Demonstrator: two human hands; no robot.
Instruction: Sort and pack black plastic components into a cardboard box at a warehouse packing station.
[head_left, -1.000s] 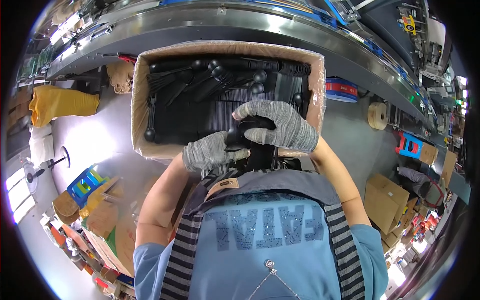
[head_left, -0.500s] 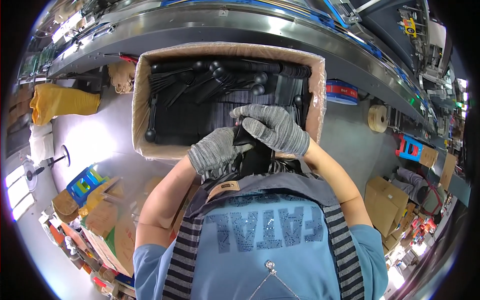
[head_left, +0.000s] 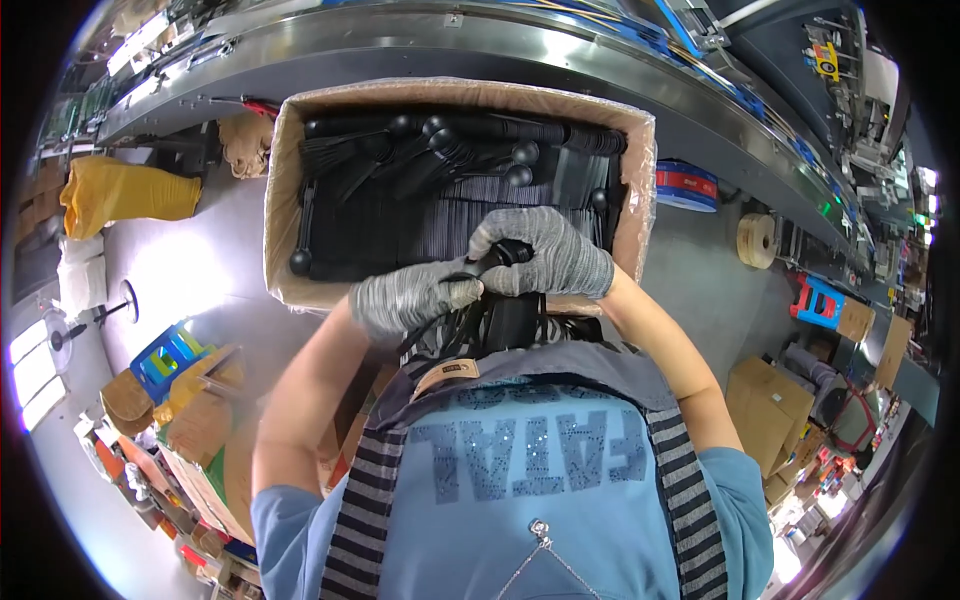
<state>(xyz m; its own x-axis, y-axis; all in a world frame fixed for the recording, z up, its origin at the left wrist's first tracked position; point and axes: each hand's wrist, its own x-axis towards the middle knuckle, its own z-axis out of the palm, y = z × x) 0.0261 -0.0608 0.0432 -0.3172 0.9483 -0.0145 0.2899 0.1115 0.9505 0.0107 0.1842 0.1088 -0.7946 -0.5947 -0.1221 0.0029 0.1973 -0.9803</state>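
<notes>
Both hands wear grey knit gloves and meet at the near rim of a cardboard box [head_left: 284,200]. My left hand [head_left: 410,297] and my right hand [head_left: 545,252] are closed together on a bundle of black plastic spoons [head_left: 497,262], whose handles hang down toward my chest. The box is full of black plastic cutlery [head_left: 440,190]: rows of stacked pieces, with loose round-bowled spoons lying on top at the back and left.
A steel conveyor edge [head_left: 420,40] curves behind the box. A yellow bag [head_left: 120,192] lies at left, a blue crate [head_left: 165,358] and cardboard boxes [head_left: 200,440] at lower left. A blue-red tape roll [head_left: 686,184], a brown tape roll [head_left: 757,240] and more cartons [head_left: 770,415] sit at right.
Both hands have drawn slightly back toward my body and lower in view, keeping their grip on the black bundle.
</notes>
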